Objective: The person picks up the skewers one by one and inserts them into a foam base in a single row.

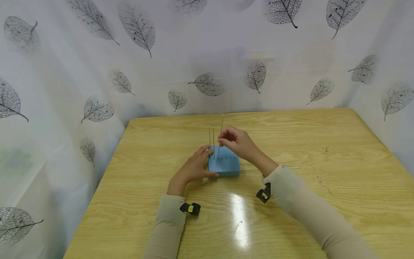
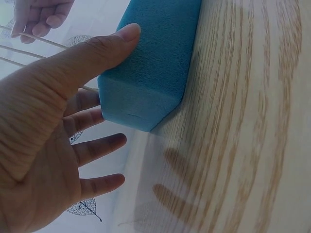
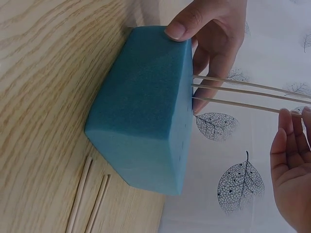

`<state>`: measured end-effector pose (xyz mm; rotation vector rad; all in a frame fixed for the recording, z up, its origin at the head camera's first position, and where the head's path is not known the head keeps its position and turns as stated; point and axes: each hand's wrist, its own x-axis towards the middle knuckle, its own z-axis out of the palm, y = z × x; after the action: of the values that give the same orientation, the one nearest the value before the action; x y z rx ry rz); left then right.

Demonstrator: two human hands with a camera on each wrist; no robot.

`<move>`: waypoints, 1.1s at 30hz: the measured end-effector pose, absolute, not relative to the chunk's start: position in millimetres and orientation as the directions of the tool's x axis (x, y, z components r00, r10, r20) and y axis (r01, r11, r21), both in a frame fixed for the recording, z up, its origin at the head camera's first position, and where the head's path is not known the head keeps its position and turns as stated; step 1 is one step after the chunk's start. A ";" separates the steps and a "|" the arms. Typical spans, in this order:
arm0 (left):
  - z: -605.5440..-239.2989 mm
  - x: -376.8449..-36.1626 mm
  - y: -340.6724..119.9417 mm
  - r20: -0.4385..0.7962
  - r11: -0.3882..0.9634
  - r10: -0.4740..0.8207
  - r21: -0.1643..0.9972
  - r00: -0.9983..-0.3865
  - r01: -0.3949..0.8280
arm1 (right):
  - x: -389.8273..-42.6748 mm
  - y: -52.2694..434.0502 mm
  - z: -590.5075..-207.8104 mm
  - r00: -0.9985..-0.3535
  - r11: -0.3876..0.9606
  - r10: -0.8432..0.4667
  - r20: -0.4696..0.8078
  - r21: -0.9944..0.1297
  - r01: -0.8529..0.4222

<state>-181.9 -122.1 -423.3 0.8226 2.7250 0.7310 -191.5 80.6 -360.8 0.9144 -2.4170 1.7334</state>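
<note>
Pinching one stick [image 3: 238, 104] (thin): right hand [image 1: 238, 143]; block [image 1: 224, 166] below.

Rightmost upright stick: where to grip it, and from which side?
Probably best pinched on the shaft above the blue block, coming from the right. The rightmost upright stick is thin and nearly vertical; the other two upright sticks and the left hand crowd its left side. The right hand pinches it this way.

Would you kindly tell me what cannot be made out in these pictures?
Loose sticks, right wrist view: cut off by the bottom edge.
Two upright sticks, head view: lower tips hidden by the blue block.
Left hand, left wrist view: index fingertip hidden behind the block.
</note>
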 end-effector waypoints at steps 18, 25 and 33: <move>-421.4 -181.0 -122.5 -0.063 0.725 0.561 0.518 -0.825 0.453 | -185.5 74.4 -356.1 -0.829 0.253 -0.462 0.314 -0.850 -0.462; -421.7 -181.7 -122.1 -0.046 0.724 0.565 0.507 -0.824 0.468 | -198.1 78.0 -383.8 -0.838 0.276 -0.467 0.282 -0.854 -0.441; -421.7 -181.2 -121.9 -0.049 0.725 0.564 0.507 -0.824 0.466 | -199.7 78.2 -392.4 -0.821 0.308 -0.506 0.265 -0.834 -0.459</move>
<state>-181.2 -121.9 -421.7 0.8243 2.7289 0.7228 -199.7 78.2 -392.4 0.9522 -2.5779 1.6169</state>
